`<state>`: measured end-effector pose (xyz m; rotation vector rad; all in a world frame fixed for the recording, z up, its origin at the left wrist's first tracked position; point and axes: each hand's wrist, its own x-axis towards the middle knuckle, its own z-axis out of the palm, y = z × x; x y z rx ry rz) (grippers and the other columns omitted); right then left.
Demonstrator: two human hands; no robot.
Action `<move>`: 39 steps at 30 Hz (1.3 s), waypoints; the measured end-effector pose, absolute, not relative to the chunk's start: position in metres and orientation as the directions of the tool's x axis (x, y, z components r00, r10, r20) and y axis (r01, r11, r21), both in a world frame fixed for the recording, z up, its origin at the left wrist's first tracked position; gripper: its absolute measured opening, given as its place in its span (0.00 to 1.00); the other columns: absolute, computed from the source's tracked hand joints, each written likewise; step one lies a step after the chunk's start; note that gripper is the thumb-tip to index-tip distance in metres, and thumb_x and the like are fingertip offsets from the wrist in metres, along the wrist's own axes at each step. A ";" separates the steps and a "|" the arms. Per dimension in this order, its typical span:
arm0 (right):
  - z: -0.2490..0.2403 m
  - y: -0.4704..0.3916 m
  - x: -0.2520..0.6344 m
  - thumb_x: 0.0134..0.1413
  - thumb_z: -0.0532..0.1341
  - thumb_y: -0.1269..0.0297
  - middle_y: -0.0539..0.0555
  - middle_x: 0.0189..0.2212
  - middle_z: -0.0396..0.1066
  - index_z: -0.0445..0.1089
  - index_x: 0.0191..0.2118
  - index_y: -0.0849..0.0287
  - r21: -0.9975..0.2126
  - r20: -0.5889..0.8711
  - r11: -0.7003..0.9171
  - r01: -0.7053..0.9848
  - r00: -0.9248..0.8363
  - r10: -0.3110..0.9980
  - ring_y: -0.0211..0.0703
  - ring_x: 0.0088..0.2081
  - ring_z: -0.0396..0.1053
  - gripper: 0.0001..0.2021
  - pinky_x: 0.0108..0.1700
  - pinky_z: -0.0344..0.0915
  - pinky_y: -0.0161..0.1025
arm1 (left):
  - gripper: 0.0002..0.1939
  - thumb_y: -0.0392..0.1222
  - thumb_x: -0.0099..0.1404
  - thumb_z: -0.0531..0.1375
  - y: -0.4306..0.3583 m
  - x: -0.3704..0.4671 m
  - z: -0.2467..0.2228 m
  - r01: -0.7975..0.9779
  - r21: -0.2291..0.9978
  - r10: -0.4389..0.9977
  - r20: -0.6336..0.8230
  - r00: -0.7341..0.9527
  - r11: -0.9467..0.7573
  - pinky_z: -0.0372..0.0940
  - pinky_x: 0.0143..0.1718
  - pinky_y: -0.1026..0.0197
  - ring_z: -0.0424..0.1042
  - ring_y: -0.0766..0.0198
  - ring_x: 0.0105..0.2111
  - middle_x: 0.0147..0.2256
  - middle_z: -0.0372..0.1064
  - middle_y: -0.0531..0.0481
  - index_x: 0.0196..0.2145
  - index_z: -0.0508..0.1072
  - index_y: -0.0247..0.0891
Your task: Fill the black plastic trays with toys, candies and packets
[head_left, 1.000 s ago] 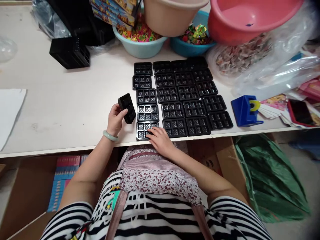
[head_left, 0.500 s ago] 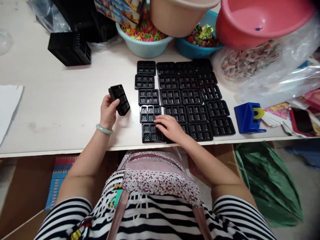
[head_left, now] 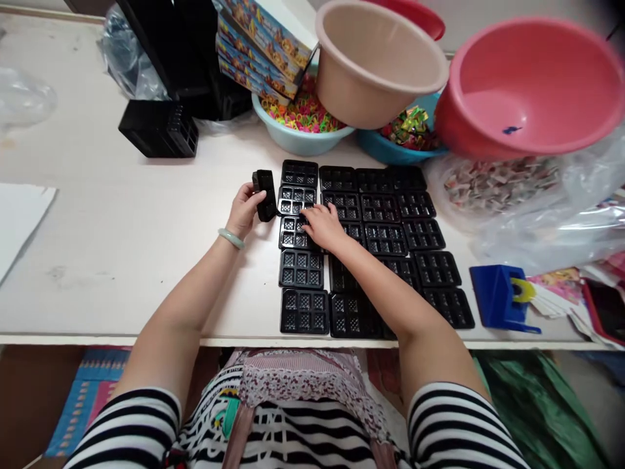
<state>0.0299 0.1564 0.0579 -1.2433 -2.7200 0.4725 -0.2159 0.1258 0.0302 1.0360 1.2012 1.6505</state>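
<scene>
My left hand (head_left: 245,207), with a pale green bangle at the wrist, grips a small stack of black trays (head_left: 265,195) tilted on edge, just left of the laid-out trays. My right hand (head_left: 323,227) rests with its fingers apart on the leftmost column, its fingertips over the upper part of the third tray (head_left: 293,232). Black six-compartment trays lie in rows and columns, edge to edge; the near-left one (head_left: 305,311) lies close to the table's front edge. My right forearm hides part of the middle columns.
Behind the trays stand a light blue basin (head_left: 305,142) of colourful pieces, a beige tub (head_left: 375,71) and a pink tub (head_left: 537,85). A stack of black trays (head_left: 159,130) is at the back left, a blue tape dispenser (head_left: 498,296) at the right.
My left hand has moved right with its trays, closer to the leftmost column. My right hand has shifted farther back along that column. The camera view has tilted up.
</scene>
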 end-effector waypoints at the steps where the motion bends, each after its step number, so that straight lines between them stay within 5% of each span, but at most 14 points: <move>1: 0.057 0.156 0.035 0.65 0.61 0.67 0.65 0.58 0.74 0.70 0.63 0.59 -0.322 -0.018 0.616 0.719 -0.655 0.756 0.63 0.66 0.62 0.22 0.71 0.43 0.71 | 0.20 0.53 0.56 0.71 0.127 -0.212 0.028 -0.150 0.970 0.943 0.142 -0.302 -0.194 0.71 0.38 0.52 0.75 0.53 0.41 0.40 0.73 0.46 0.42 0.71 0.45; 9: 0.061 0.162 0.053 0.65 0.59 0.68 0.65 0.61 0.72 0.70 0.63 0.61 -0.369 -0.038 0.577 0.729 -0.632 0.774 0.62 0.66 0.61 0.22 0.71 0.44 0.68 | 0.21 0.53 0.54 0.74 0.111 -0.210 0.038 -0.222 0.958 0.930 0.094 -0.355 -0.182 0.74 0.41 0.51 0.77 0.54 0.42 0.41 0.75 0.48 0.41 0.74 0.44; 17: 0.052 0.166 0.057 0.68 0.58 0.66 0.63 0.61 0.70 0.69 0.63 0.59 -0.393 -0.021 0.605 0.693 -0.664 0.747 0.61 0.66 0.59 0.21 0.71 0.44 0.68 | 0.20 0.49 0.57 0.74 0.009 -0.236 0.064 -0.290 0.936 0.968 -0.236 -0.089 0.201 0.73 0.35 0.55 0.76 0.57 0.32 0.34 0.75 0.46 0.42 0.76 0.35; 21: 0.049 0.167 0.056 0.68 0.57 0.65 0.63 0.61 0.70 0.70 0.63 0.57 -0.384 -0.013 0.611 0.693 -0.665 0.746 0.61 0.66 0.60 0.21 0.71 0.44 0.68 | 0.21 0.50 0.57 0.73 -0.019 -0.213 0.060 -0.369 0.879 0.937 -0.344 -0.053 0.302 0.73 0.36 0.57 0.77 0.57 0.35 0.38 0.78 0.45 0.45 0.78 0.36; 26: 0.047 0.168 0.055 0.67 0.58 0.66 0.63 0.60 0.72 0.71 0.62 0.57 -0.390 -0.001 0.593 0.705 -0.644 0.765 0.60 0.65 0.62 0.20 0.70 0.46 0.68 | 0.26 0.52 0.54 0.74 -0.022 -0.183 0.064 -0.414 0.851 0.923 -0.379 -0.061 0.322 0.73 0.44 0.54 0.78 0.54 0.43 0.45 0.79 0.43 0.47 0.78 0.36; 39: 0.042 0.169 0.058 0.66 0.58 0.66 0.62 0.59 0.72 0.72 0.60 0.57 -0.434 0.023 0.591 0.680 -0.647 0.762 0.60 0.64 0.62 0.19 0.70 0.46 0.69 | 0.25 0.52 0.56 0.73 -0.039 -0.191 0.065 -0.407 0.859 0.923 -0.375 -0.086 0.311 0.73 0.42 0.54 0.78 0.52 0.43 0.44 0.79 0.43 0.47 0.78 0.37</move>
